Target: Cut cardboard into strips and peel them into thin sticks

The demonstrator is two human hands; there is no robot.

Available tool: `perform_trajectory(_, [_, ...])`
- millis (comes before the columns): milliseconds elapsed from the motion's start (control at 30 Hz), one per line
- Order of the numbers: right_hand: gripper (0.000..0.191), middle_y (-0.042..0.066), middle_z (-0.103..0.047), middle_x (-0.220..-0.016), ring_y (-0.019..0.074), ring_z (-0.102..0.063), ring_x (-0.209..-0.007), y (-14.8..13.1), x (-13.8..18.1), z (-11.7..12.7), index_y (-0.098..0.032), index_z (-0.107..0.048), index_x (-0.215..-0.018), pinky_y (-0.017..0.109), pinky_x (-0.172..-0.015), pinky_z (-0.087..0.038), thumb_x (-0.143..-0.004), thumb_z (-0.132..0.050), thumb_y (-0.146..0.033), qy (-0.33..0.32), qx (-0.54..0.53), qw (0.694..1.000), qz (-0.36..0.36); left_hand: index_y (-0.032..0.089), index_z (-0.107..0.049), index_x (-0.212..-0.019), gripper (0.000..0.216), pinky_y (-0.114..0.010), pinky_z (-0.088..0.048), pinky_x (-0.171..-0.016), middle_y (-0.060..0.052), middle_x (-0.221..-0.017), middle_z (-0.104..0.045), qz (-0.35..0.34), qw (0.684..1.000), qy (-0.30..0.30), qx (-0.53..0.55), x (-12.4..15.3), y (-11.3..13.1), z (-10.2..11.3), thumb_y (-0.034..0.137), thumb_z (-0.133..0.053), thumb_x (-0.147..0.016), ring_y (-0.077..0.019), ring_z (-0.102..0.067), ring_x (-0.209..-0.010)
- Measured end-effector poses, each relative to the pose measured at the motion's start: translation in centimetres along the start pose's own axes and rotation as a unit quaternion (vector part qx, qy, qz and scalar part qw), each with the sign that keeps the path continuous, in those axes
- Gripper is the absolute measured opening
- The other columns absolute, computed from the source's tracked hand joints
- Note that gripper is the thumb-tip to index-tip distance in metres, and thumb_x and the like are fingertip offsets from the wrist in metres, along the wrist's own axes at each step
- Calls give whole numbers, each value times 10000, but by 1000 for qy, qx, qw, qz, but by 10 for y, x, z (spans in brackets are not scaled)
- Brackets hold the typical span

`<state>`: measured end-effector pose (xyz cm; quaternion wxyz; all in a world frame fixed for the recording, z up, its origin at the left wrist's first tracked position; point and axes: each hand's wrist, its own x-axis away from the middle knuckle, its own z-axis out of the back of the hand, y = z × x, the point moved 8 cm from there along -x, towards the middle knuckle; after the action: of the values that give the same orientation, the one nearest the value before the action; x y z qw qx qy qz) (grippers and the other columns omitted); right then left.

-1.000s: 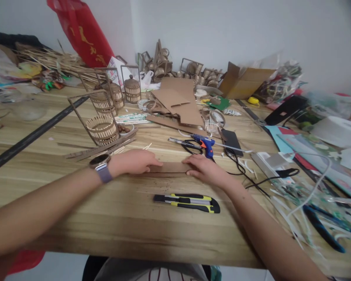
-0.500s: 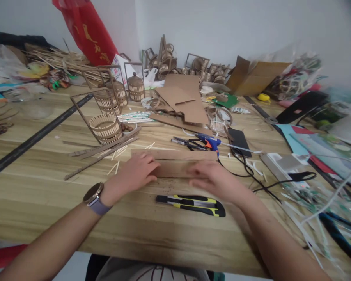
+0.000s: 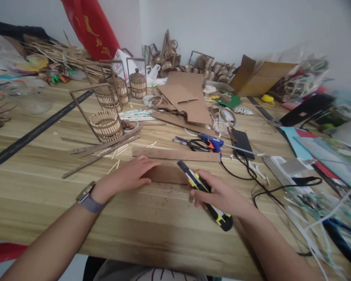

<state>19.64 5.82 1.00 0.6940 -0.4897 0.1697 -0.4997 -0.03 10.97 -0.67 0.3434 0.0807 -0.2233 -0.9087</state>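
Note:
My right hand point(image 3: 215, 193) is closed around a black and yellow utility knife point(image 3: 203, 187), its tip pointing away to the upper left over a piece of cardboard point(image 3: 166, 173). Fingers stretched out, my left hand point(image 3: 131, 173) rests on the left end of that cardboard. Just beyond it lies a narrow cardboard strip point(image 3: 175, 153), roughly parallel to its far edge. Dark crumbs are scattered on the wooden table point(image 3: 152, 222) in front of the cardboard.
Behind the strip lie a blue glue gun point(image 3: 212, 142), black-handled scissors point(image 3: 190, 143) and a phone point(image 3: 242, 143). Small slatted baskets point(image 3: 105, 127) stand at the left, near brown strips point(image 3: 101, 156). Cardboard sheets point(image 3: 183, 91) lie farther back. Cables point(image 3: 269, 191) run along the right.
My right hand has left the cardboard and picked up the utility knife from the table, swinging its tip over the cardboard. My left hand stays at the cardboard's left end.

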Motion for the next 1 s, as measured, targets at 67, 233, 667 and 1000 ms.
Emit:
perform_trajectory(67, [366,0,-639,-807,144,-638,-566,8,-1,-6,-220,-444,-943,260,-504,-468,-866,-594,-545,-32,-139,989,-37,222,-503,-1398,555,-444,-459,-995,-116,-1320,-609,-4,1000,-1,0,2,-3,1,187,-611,-856,-289,-529,-1199])
perform_trajectory(233, [487,-51,-575,-688,74,-496,-433,14,-7,-18,-217,-456,-966,195,-393,-349,-844,-585,-670,-37,-253,966,-42,229,-533,-1376,517,-452,-447,-1019,-111,-1317,-615,-7,1000,10,-1,4,-8,5,191,-591,-864,-280,-523,-1214])
perform_trajectory(667, [384,-55,-541,-749,68,-500,-498,7,4,-26,-235,-455,-1095,202,-460,-372,-877,-658,-478,-64,-370,925,-52,206,-534,-1368,464,-457,-413,-1072,-104,-1356,-596,-11,1000,18,17,4,-13,4,177,-553,-905,-255,-483,-1256])
perform_trajectory(1000, [364,-46,-534,-774,75,-521,-557,0,7,-33,-226,-483,-1132,217,-505,-369,-872,-688,-377,-109,-391,914,-16,210,-557,-1345,462,-454,-432,-1051,-110,-1311,-616,-11,1000,20,20,7,-15,10,136,-541,-889,-251,-510,-1234])
